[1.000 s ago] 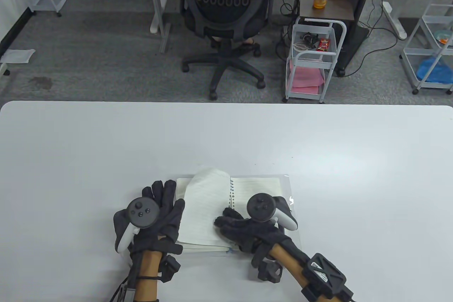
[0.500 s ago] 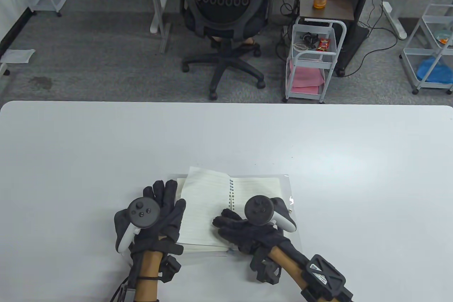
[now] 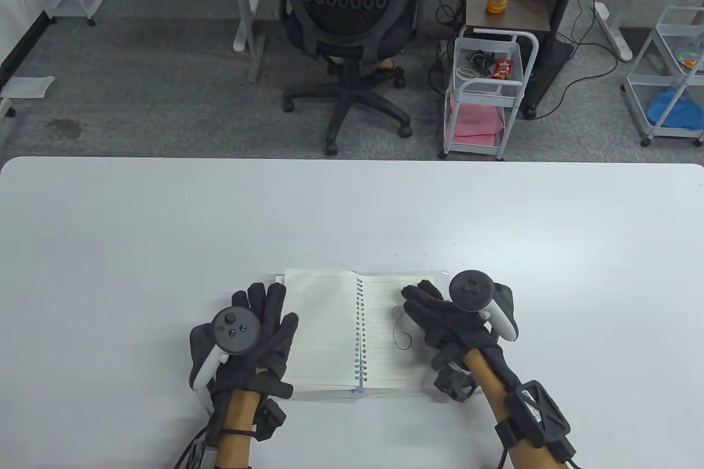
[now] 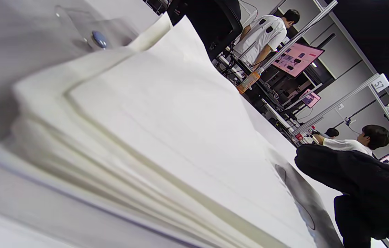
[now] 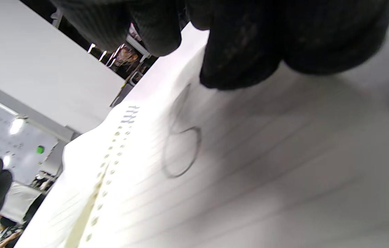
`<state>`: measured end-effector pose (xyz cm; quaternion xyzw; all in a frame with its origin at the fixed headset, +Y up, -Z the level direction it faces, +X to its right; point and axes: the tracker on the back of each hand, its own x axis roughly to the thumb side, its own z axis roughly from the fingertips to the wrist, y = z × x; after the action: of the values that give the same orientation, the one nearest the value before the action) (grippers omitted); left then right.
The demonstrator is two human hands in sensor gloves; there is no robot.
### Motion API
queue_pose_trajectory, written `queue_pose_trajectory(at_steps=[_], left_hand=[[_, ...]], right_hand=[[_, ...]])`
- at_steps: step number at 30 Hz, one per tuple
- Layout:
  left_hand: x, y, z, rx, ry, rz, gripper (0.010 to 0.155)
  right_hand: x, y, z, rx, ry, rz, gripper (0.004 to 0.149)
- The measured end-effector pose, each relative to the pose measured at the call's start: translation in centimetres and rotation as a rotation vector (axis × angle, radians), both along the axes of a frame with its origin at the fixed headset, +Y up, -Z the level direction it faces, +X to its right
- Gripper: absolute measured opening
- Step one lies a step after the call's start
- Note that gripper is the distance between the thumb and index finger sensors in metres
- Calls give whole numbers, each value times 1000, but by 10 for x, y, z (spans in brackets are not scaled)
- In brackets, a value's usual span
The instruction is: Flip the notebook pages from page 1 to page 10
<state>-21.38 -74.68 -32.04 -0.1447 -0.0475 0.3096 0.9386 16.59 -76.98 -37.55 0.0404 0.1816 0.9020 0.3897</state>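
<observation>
On table [image 3: 165,227]: open notebook [image 3: 330,326], both hands resting.

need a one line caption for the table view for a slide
Gloved left hand rests at the open notebook's left edge while the right hand rests on the right page.

The bare white table [image 3: 352,216] is lying open across the middle of the frame, from the left edge to the right. At lower centre, the open notebook [image 3: 352,326] is taking up room, with the left hand [image 3: 247,337] and the right hand [image 3: 451,320] flanking it.
</observation>
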Motion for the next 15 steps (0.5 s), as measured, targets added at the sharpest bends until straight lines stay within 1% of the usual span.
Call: queue_pose_trajectory(at_steps=[4,7,12,14,15], left_hand=[[8,-7,-2,-14,-22,-44,69],[17,-16,-4,-31,-54,-110,69],[31,-21,-5,4,-103,-222,69],[33,-22,-5,5,-108,-225,69],[33,-22,-5,3,-108,-222,69]], right_hand=[[6,-2,-5,35,-47,111,55],[4,-3,-9,81,-57,234,58],[-5,-7,-14,77,-30,375,65],[-7,-10,-15,77,-26,431,67],[-7,-12,-17,54,-30,454,67]])
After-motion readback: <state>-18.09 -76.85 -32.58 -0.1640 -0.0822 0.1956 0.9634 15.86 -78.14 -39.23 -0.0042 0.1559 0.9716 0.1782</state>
